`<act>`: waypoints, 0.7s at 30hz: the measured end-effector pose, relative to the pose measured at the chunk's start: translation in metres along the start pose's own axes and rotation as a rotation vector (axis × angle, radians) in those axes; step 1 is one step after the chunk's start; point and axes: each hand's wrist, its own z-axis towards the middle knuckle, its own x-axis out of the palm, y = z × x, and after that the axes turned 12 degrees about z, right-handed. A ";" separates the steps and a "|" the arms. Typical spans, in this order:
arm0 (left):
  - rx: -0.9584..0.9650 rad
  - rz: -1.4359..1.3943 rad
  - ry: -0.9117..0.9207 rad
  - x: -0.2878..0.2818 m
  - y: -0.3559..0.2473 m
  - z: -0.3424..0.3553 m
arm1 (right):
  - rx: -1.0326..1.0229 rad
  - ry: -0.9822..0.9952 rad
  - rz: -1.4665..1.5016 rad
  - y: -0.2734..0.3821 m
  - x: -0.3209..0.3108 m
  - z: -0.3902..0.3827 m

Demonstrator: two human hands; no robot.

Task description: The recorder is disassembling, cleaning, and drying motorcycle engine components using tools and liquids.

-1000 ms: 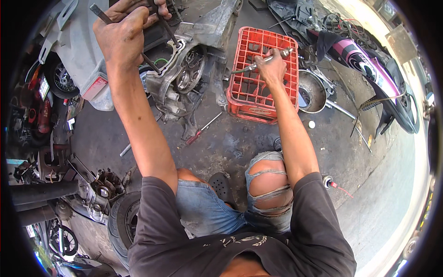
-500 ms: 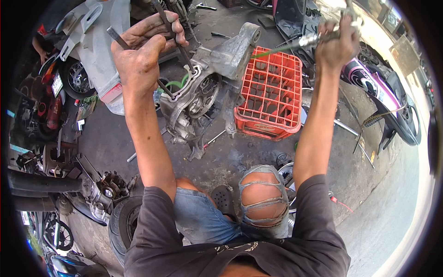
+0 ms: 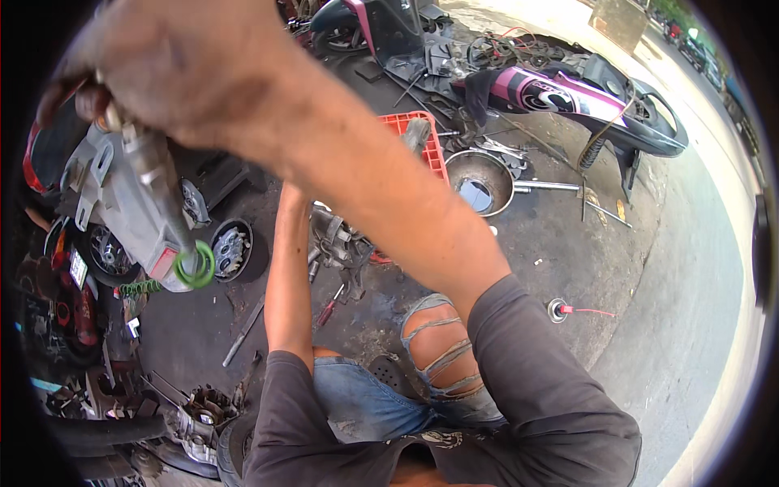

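Observation:
My right arm reaches across to the upper left, close to the camera. My right hand (image 3: 174, 65) is closed round a metal tool (image 3: 150, 158), blurred, with a brass-coloured fitting and a long grey part pointing down. At its lower end shows a green coil (image 3: 195, 283), seemingly a coiled hose; I cannot tell how they join. My left forearm stretches forward, but my right arm hides the left hand and whatever it touches. The metal engine casing (image 3: 333, 243) stands beyond my knees, mostly covered by my right forearm.
A red plastic crate (image 3: 434, 150) stands behind my right forearm. Right of it is a metal basin (image 3: 503, 193) with dark contents. A screwdriver (image 3: 329, 307) and a metal bar (image 3: 242, 337) lie on the floor. A round tub of parts (image 3: 243, 272) is at left; pink-and-black motorcycle bodywork (image 3: 560, 96) lies at back right.
My right hand has swung from the upper right to the upper left with the metal tool, now covering the casing and left hand. The view has shifted right.

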 end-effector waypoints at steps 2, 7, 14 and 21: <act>0.184 0.389 -0.324 0.016 0.012 0.011 | -0.010 -0.243 0.118 -0.005 0.016 -0.055; 0.345 0.352 -0.431 0.025 0.012 0.054 | -0.009 -0.486 -0.480 -0.017 -0.011 -0.139; 0.180 -0.008 -0.070 0.001 0.075 0.096 | 0.114 -0.402 -1.016 0.030 -0.088 -0.207; 0.178 0.110 -0.467 -0.013 0.101 0.095 | -0.115 -0.792 -0.458 0.068 -0.099 -0.170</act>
